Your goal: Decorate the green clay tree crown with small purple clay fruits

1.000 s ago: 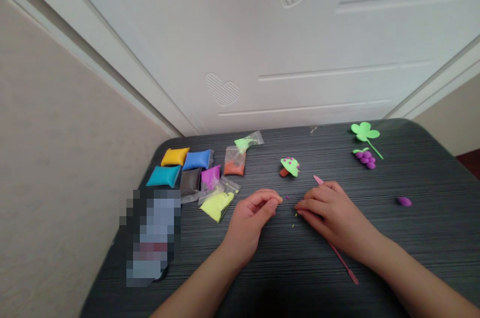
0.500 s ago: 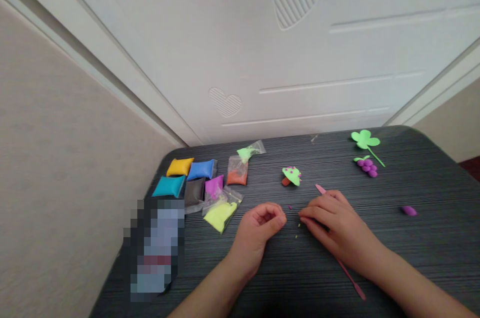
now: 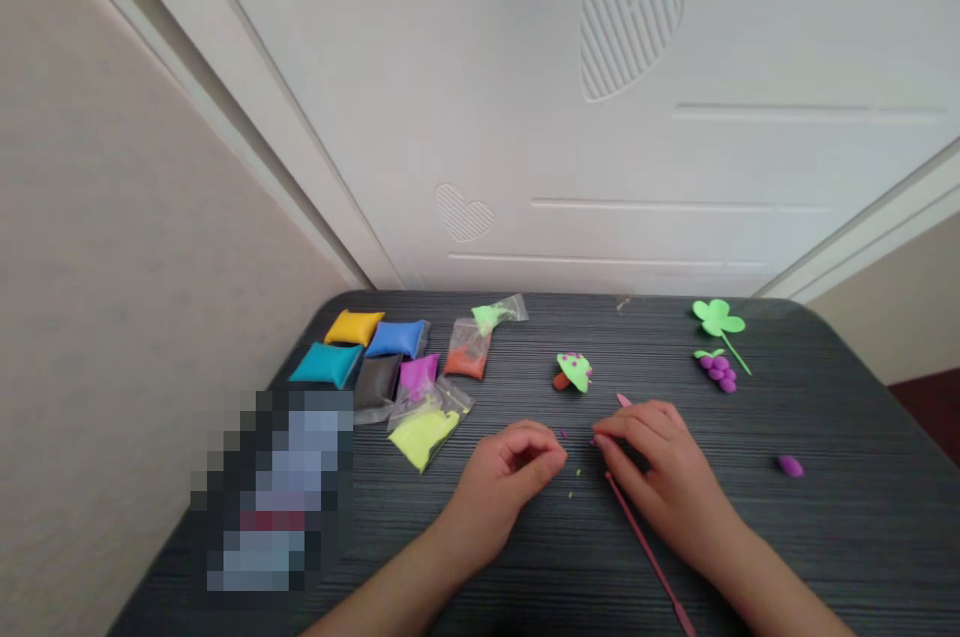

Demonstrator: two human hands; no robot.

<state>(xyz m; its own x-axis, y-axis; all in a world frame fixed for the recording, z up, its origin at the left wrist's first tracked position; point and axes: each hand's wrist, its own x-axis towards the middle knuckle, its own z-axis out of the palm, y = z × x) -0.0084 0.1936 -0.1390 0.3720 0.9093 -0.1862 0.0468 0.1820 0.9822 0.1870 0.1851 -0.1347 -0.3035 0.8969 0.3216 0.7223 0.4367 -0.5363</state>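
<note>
My left hand (image 3: 511, 479) rests low over the dark table, thumb and index tips pressed together. Whatever may be between them is too small to make out. Facing it, my right hand (image 3: 660, 477) is pinched, with a tiny purple clay bit (image 3: 592, 440) showing at its fingertips. On the table between the hands lie another purple speck (image 3: 564, 434) and a few yellow-green crumbs (image 3: 578, 472). Just beyond is a clay mushroom (image 3: 574, 371) with a green, purple-dotted cap and a brown stem. A thin pink modelling tool (image 3: 645, 547) lies beside my right hand.
Left are several clay packets, including a yellow-green bag (image 3: 424, 435) and a teal packet (image 3: 326, 364). A pixelated item (image 3: 277, 497) lies front left. Right are a green clay clover (image 3: 718, 317), purple clay grapes (image 3: 718, 372) and a purple clay piece (image 3: 790, 465). A white panel (image 3: 487, 97) stands behind.
The camera view has tilted up a little. My right hand has shifted slightly, uncovering more of the pink tool, and a purple bit now shows at its fingertips. My left hand keeps its pinch.
</note>
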